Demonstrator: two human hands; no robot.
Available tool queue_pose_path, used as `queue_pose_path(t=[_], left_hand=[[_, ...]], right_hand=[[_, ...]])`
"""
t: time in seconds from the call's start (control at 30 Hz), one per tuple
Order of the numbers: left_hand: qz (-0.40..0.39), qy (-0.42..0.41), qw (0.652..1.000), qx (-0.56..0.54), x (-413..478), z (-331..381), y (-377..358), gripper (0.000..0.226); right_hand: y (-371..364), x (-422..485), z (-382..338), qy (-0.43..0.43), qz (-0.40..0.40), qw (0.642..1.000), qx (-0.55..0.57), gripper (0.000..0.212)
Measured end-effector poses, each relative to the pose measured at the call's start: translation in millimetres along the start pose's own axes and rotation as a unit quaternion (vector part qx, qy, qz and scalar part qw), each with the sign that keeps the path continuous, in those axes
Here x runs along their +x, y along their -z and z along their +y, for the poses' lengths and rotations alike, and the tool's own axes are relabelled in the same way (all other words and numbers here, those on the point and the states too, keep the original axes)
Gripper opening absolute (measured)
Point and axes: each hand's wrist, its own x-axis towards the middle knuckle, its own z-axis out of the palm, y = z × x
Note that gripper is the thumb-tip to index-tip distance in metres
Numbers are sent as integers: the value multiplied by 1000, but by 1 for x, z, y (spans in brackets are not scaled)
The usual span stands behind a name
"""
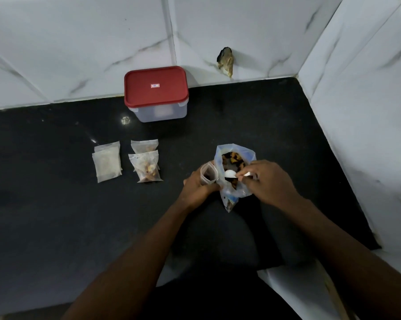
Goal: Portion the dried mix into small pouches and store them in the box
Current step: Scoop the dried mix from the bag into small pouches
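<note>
Mid-frame, fingers of my left hand (200,184) curl round a small clear pouch (208,173); my right hand (268,182) pinches a white plastic spoon (231,173) inside the crinkly bag (237,192). The rectangular red-lidded box (157,93) sits upper centre on the black surface (56,204).

One red-lidded box (155,93), two filled pouches (146,167), two flat pale pouches (107,162) — overlapping, one open pouch (207,173), one big bag of mix (231,195), one white spoon (230,173).
</note>
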Motion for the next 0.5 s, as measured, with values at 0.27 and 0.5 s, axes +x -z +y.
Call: queue_pose_path(t=[0.27,0.5], left_hand=[[25,9,998,64,-17,2,8,46],[38,-9,987,156,-19,-1,4,44]], right_hand=[[9,18,1,-21,-17,999,-33,19],[2,17,-2,-31,9,999,39,19]])
